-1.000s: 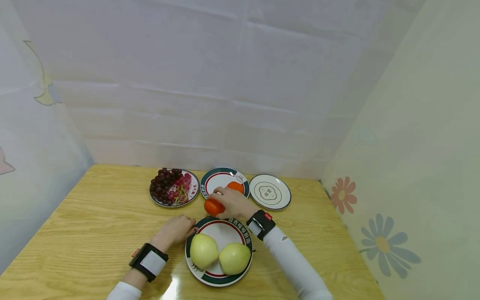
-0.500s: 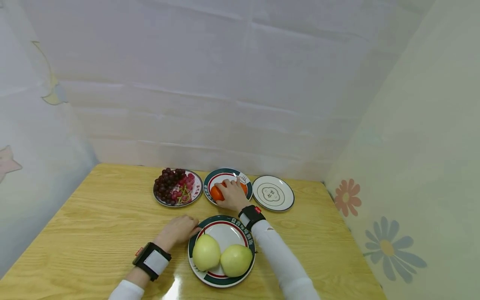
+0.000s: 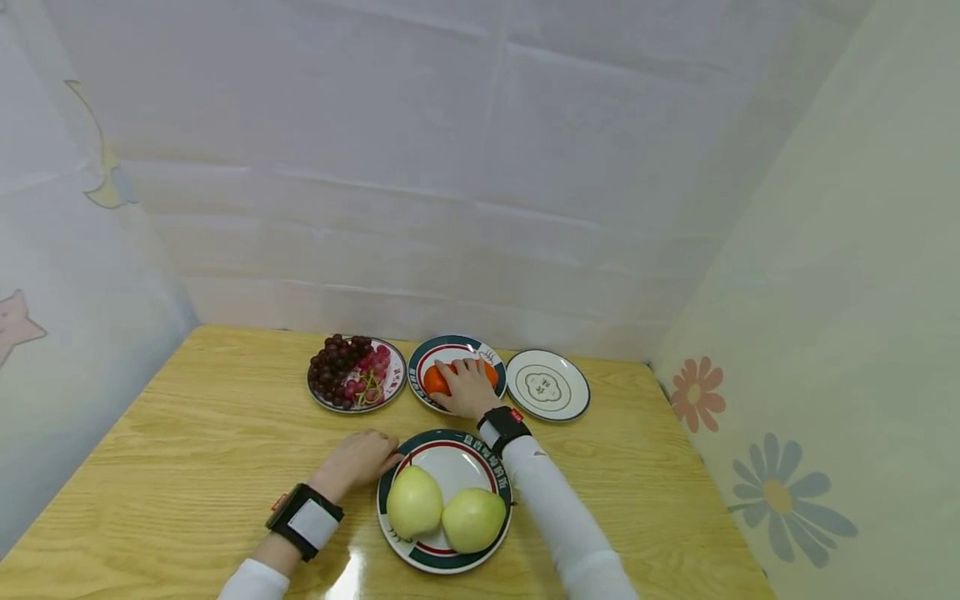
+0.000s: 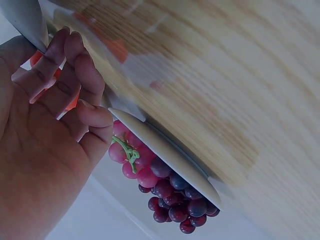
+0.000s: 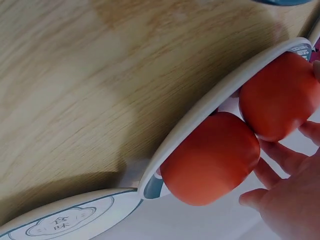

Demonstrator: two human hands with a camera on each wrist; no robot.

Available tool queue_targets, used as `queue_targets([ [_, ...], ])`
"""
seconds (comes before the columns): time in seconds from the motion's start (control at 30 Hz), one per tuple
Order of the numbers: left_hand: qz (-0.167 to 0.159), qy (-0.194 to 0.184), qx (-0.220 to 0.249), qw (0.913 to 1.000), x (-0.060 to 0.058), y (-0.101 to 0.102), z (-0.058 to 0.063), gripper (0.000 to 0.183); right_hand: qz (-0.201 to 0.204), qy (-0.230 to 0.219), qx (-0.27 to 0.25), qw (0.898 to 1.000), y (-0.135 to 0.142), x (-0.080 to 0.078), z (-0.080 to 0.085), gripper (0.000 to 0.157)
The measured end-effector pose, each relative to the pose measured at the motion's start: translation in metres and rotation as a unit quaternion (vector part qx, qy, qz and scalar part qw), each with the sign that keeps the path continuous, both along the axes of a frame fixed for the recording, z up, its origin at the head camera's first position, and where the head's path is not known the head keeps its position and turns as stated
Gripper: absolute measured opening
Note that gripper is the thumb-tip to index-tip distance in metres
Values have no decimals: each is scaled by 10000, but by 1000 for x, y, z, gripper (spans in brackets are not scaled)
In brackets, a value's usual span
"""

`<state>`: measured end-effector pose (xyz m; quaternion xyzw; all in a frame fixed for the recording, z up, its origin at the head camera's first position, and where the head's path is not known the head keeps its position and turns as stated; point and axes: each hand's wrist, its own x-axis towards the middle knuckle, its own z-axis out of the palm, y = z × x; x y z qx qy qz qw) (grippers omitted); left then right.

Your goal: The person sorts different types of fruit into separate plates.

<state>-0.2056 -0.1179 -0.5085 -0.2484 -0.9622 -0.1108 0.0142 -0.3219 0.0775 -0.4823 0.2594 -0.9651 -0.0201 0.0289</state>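
In the head view my right hand [image 3: 467, 392] reaches over the back middle plate [image 3: 444, 346], a white plate with a green-banded rim. Its fingers and thumb grip a red tomato [image 5: 280, 95] at that plate's left side. A second tomato [image 5: 210, 160] sits right against it, partly hidden by the hand in the head view. My left hand [image 3: 356, 462] rests by the left rim of the near plate [image 3: 453, 475], thumb at the rim. Its fingers [image 4: 87, 75] are loosely curled with nothing between them. Two yellow-green pears [image 3: 414, 502] lie on this near plate.
Dark and pink grapes [image 3: 337, 367] fill a plate [image 3: 396, 379] at the back left. A small white plate [image 3: 573, 400] with a printed emblem stands at the back right. Behind the wooden table [image 3: 225, 433] hangs a pale cloth [image 3: 450, 167].
My right hand has carried the tomato from above the near plate's far rim back and onto the middle plate, beside the other tomato. The left hand has stayed by the near plate.
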Motion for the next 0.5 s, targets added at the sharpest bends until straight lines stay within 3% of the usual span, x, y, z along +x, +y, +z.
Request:
queue_targets([
  [0.27,116,-147,-6,9998,1,0,-1,21,430,-17,-337,9985,20,23,23,57],
  [0.5,136,-118,20,9998,0,1,-1,22,1256,-82,-103,9920,39,69,46,61],
])
